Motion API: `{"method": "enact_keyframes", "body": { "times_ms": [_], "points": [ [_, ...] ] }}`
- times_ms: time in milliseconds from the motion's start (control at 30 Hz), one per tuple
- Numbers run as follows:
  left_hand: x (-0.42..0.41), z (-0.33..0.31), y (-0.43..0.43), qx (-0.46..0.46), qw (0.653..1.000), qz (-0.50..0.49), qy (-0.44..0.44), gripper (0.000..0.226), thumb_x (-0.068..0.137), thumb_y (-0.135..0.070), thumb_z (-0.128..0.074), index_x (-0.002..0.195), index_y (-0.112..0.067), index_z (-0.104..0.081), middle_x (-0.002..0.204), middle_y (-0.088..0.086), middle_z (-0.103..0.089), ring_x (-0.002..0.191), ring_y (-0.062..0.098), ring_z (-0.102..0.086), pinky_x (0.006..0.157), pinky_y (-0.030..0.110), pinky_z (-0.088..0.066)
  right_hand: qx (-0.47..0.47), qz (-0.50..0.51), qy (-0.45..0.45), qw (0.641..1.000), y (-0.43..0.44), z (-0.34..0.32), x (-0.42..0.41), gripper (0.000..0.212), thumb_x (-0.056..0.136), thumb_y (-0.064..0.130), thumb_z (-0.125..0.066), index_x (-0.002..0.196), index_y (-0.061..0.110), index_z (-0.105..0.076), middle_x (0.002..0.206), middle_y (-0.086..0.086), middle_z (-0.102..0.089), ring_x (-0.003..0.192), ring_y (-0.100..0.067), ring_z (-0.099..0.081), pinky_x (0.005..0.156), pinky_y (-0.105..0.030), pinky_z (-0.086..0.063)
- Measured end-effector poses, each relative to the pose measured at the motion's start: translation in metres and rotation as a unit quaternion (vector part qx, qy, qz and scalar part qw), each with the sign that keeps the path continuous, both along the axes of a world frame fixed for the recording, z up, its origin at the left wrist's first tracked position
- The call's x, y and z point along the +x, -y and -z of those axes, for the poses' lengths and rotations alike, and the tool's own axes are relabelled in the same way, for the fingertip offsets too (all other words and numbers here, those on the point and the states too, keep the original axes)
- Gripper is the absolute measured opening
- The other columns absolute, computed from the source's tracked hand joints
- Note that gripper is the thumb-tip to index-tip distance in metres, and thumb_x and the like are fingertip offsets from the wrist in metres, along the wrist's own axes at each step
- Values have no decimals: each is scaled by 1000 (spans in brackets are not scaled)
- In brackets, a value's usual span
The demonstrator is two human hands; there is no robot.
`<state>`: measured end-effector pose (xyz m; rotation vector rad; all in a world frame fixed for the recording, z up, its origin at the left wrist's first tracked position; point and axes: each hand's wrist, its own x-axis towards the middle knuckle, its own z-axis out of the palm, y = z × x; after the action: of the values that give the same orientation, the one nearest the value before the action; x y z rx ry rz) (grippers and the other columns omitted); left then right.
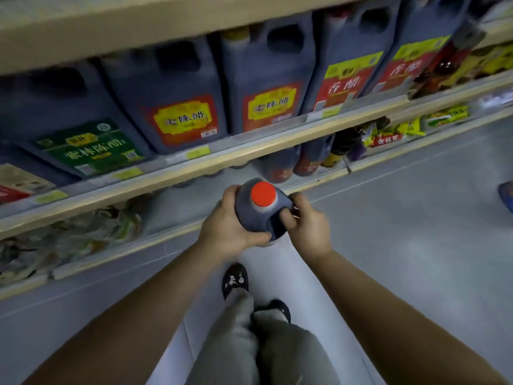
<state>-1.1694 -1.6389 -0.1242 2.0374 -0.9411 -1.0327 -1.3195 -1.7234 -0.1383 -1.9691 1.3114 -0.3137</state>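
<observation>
A dark jug (249, 215) with a red cap (263, 193) is held upright in front of me, seen from above, just off the edge of the low shelf (125, 248). My left hand (231, 226) wraps around the jug's left side, thumb curled across its front. My right hand (304, 220) grips the handle on the jug's right side. Below them are my legs and dark shoes on the floor.
Large dark vinegar jugs (180, 95) with red, yellow and green labels line the shelf (249, 154) above. Smaller bottles (308, 159) and yellow packets (399, 132) fill the lower shelf to the right. Plastic-wrapped goods (69, 240) sit low at left. The grey aisle floor (416, 218) lies to the right.
</observation>
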Motion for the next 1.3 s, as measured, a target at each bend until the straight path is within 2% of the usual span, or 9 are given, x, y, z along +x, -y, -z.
{"method": "enact_keyframes", "body": {
  "times_ms": [167, 300, 400, 500, 633, 700, 867, 1100, 1300],
  "points": [
    [11, 84, 30, -49, 997, -27, 50, 104, 48, -34, -90, 135, -30, -34, 130, -5, -54, 116, 16, -53, 87, 31, -48, -43, 19, 67, 997, 34, 79, 21, 37, 79, 40, -48, 102, 12, -56, 87, -8, -66, 80, -30, -58, 62, -32, -39],
    [24, 147, 58, -99, 993, -45, 50, 103, 42, -42, -84, 132, -34, -34, 124, -13, -54, 114, 11, -55, 89, 29, -47, -68, 14, 124, 990, 64, 142, 38, 25, 80, 27, -53, 98, 11, -58, 79, -6, -62, 75, -27, -57, 65, -38, -46],
    [37, 189, 81, -135, 988, -58, 54, 101, 39, -48, -78, 130, -38, -35, 123, -14, -55, 113, 10, -56, 93, 33, -49, -98, 11, 158, 983, 88, 183, 52, 20, 81, 24, -55, 96, 12, -58, 74, 1, -55, 69, -16, -47, 61, -29, -37],
    [49, 224, 99, -158, 983, -66, 69, 103, 38, -49, -77, 131, -29, -39, 122, -12, -56, 112, 7, -55, 91, 27, -47, -138, 0, 171, 976, 107, 216, 63, 22, 82, 19, -58, 102, 10, -61, 76, 5, -53, 71, -5, -41, 60, -22, -29],
    [63, 258, 115, -163, 981, -69, 83, 108, 35, -48, -79, 133, -23, -40, 124, -9, -55, 113, 7, -54, 86, 19, -42, -137, -10, 175, 975, 125, 250, 75, 21, 84, 16, -60, 105, 15, -61, 81, 12, -52, 74, -2, -41, 64, -26, -34],
    [66, 268, 119, -156, 982, -67, 83, 107, 34, -51, -77, 132, -25, -41, 121, -13, -54, 110, 4, -53, 83, 15, -40, -141, -22, 172, 975, 130, 262, 77, 22, 84, 16, -61, 106, 14, -61, 82, 12, -51, 75, -1, -40, 64, -21, -30],
    [73, 274, 127, -115, 987, -57, 96, 105, 38, -47, -80, 134, -32, -40, 118, -18, -53, 108, 4, -52, 84, 23, -41, -130, -25, 161, 978, 138, 271, 79, 17, 84, 16, -62, 101, 14, -61, 75, 10, -51, 71, -3, -40, 57, -19, -27],
    [81, 265, 160, -56, 988, -57, 134, 97, 39, -60, -76, 127, -30, -48, 128, -6, -58, 115, 16, -57, 91, 31, -47, -127, 78, 184, 972, 155, 275, 94, 21, 86, 23, -64, 106, 16, -64, 103, -1, -59, 89, -15, -60, 77, -31, -48],
    [83, 264, 170, -27, 984, -49, 169, 99, 34, -74, -63, 123, -30, -52, 126, -5, -61, 113, 18, -59, 88, 33, -49, -123, 146, 202, 960, 156, 278, 103, 18, 86, 26, -65, 102, 19, -61, 100, 3, -64, 92, -13, -59, 78, -31, -49]
  ]
}}
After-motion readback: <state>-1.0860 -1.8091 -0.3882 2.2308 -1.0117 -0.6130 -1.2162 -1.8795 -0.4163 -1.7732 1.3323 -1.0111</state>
